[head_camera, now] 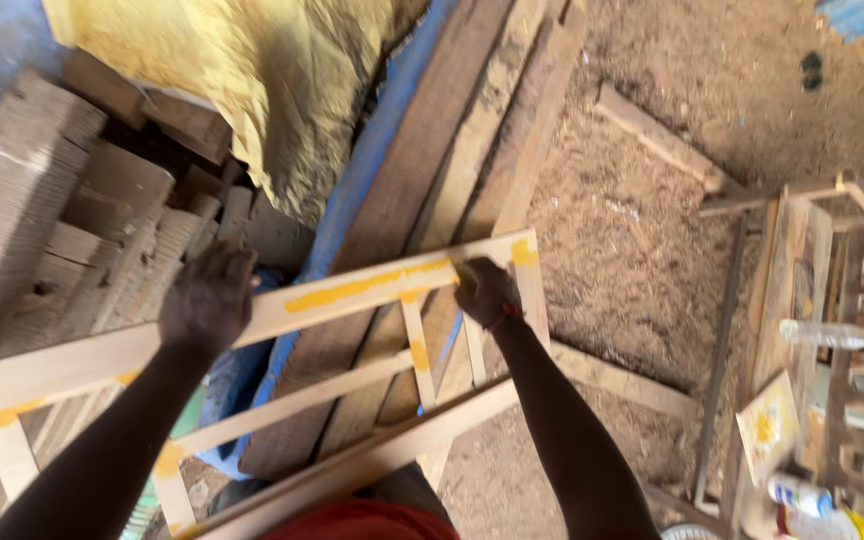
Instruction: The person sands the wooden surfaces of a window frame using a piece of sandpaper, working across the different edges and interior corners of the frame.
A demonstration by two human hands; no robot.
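Both hands (207, 300) (485, 290) apparently gripping frame (352, 290) edge

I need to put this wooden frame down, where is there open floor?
Sawdust floor between the leaning long planks and the wooden furniture frames is mostly bare, apart from one loose batten. The left is crowded with stacked wood offcuts.

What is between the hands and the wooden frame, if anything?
Nothing visible. The left hand lies directly on the top rail of the frame, and the right hand grips the same rail near its yellow-filled corner joint. Both touch bare wood.
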